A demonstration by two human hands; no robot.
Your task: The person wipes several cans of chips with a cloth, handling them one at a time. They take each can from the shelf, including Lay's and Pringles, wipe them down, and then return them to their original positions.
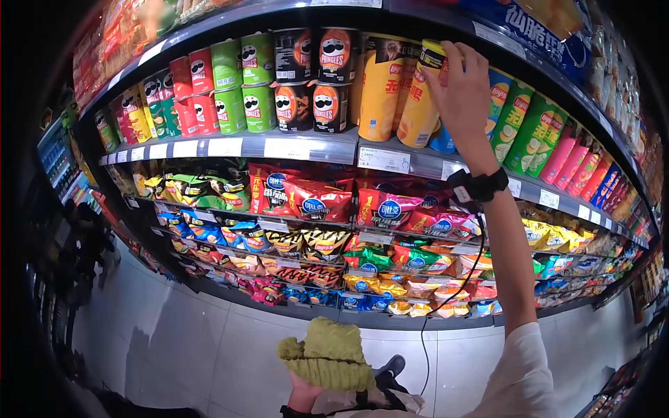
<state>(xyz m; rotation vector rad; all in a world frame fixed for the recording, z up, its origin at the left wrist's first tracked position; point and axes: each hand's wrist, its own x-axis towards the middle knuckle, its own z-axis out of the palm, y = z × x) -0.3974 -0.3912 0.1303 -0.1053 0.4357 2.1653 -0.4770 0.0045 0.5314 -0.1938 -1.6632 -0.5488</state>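
My right hand [463, 90] is raised to the upper shelf, its fingers wrapped round the top of a yellow chip can [416, 108]. That can stands at the shelf's front, leaning slightly, beside another yellow can [377, 97]. A black band with a small device circles my right wrist, and a cable hangs from it. Low in the view, my left hand [304, 391] holds a green knitted cloth [327, 354] from below; most of its fingers are hidden under the cloth.
Black Pringles cans [331, 108] and green ones stand left of the yellow cans. Green cans [535, 136] stand to the right. A shelf edge [279, 148] with price labels runs below them. Bagged snacks [317, 202] fill the lower racks. A tiled floor [230, 348] lies beneath.
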